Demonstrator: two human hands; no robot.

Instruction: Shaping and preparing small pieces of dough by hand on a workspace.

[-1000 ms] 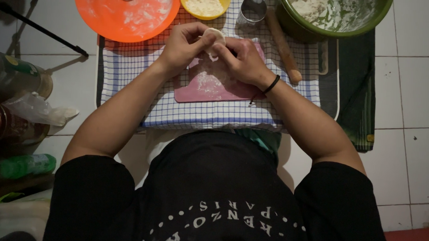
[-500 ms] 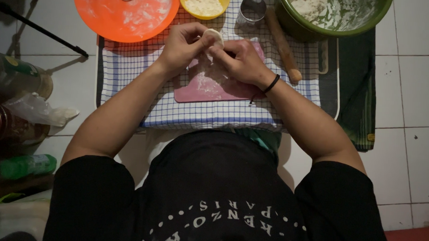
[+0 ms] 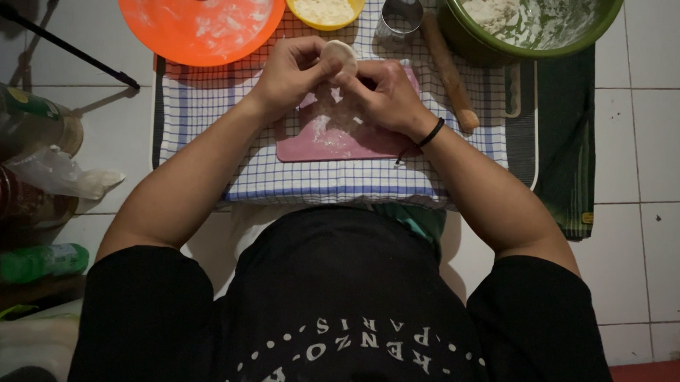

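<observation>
Pinching dough round point(image 3: 339, 54): left hand point(image 3: 287, 72), right hand point(image 3: 385, 95), fingertips meeting.

Both forearms reach forward and come together in the middle. The left hand point(image 3: 287, 72) and the right hand point(image 3: 381, 94) are close, fingertips meeting in a pinching grip, fingers curled, wrists slightly bent inward, elbows spread wide.

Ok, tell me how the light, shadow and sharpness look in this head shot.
Head view: dim overall, brightest on the orange plate and the white floor tiles; the left edge with the jars sinks into shadow; the black shirt shows almost no detail; both hands, left hand and right hand, and the dough round are fairly sharp; no strong glare.
</observation>
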